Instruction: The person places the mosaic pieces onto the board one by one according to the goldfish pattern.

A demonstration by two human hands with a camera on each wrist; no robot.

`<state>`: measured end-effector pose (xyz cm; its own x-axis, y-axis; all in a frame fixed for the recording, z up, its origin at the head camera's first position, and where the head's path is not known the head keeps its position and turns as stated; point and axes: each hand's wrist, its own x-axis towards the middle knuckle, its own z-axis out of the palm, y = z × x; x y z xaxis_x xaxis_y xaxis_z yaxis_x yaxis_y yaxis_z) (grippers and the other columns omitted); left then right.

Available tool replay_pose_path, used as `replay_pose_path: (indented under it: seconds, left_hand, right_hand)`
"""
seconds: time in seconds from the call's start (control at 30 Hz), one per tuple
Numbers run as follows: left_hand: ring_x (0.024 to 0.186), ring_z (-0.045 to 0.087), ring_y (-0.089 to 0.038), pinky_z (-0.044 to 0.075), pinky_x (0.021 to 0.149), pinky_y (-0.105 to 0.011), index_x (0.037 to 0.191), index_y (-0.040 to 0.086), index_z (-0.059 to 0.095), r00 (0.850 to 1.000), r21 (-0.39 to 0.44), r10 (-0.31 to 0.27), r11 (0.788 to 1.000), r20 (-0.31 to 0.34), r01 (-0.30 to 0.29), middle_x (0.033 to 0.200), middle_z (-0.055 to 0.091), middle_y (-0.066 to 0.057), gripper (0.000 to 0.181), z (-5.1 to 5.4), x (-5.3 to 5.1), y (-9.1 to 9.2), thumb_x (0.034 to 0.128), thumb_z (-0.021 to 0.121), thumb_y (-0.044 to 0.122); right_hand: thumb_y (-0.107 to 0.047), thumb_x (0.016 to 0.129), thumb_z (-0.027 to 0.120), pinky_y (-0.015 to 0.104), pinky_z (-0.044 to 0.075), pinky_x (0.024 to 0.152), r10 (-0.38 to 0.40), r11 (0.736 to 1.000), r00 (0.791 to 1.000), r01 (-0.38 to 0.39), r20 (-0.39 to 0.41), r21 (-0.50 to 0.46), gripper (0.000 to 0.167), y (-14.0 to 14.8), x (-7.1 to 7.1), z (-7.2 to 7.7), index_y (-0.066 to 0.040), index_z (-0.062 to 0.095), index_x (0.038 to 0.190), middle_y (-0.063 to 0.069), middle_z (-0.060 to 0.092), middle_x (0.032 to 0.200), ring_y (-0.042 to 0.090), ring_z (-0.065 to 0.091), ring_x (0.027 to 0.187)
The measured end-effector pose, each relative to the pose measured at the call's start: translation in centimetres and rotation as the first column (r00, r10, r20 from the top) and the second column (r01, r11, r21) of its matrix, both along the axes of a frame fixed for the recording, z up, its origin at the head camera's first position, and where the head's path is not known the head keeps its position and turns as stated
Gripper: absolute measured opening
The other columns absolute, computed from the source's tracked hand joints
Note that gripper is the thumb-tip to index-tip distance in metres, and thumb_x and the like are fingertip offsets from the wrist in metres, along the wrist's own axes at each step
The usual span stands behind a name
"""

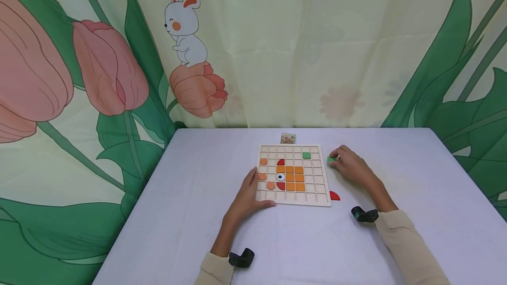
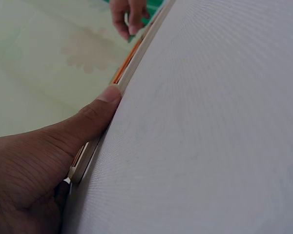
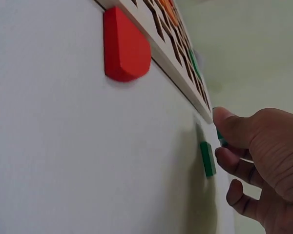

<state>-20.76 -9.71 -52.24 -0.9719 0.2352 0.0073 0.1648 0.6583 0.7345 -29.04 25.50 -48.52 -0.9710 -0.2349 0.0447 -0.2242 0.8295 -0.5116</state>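
A wooden grid board [image 1: 292, 202] lies on the table with orange, red and green pieces and an eye tile in its cells. My left hand [image 1: 246, 198] holds its near left corner, thumb [image 2: 110, 95] along the front edge and fingers along the left side. Right of the board, my right hand [image 1: 350, 166] pinches a small green tile [image 3: 219, 134] between thumb and fingers, which partly hide it. Another green tile [image 3: 208, 160] lies on the table just below that hand. One green square [image 1: 306, 155] sits in an upper right cell.
A red rounded piece [image 1: 334, 195] lies against the board's near right corner. Behind the board is a small patterned card [image 1: 288, 138]. White cloth covers the table [image 1: 190, 179], and a printed curtain [image 1: 293, 56] hangs at its back edge.
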Motion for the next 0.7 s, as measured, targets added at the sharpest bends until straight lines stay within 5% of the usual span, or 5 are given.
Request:
replay_pose_path:
  seconds: [0.4,0.7]
  left_hand:
    - [0.147,0.015,-0.024,0.029,0.114,-0.043,0.158,0.010,0.009,1.000,0.005,-0.006,1.000,-0.003,0.006,0.163,0.011,-0.006,0.127,-0.1,0.0,0.0,0.0669,0.086,0.054]
    - [0.147,0.016,-0.021,0.030,0.114,-0.039,0.158,0.013,0.009,1.000,-0.019,0.015,1.000,0.021,-0.014,0.163,0.012,-0.003,0.126,-0.3,-0.1,0.1,0.0666,0.087,0.051]
  right_hand:
    - [-0.018,0.092,0.069,0.037,0.050,0.080,0.114,0.993,0.993,-0.114,0.002,0.001,0.026,-4.5,-0.9,0.0,0.000,0.063,0.109,0.011,0.054,0.107,0.024,0.052,0.092]
    - [-0.020,0.093,0.069,0.040,0.050,0.082,0.121,0.993,0.993,-0.121,0.009,-0.006,0.025,-5.9,-0.9,0.0,-0.002,0.063,0.109,0.011,0.054,0.111,0.024,0.052,0.094]
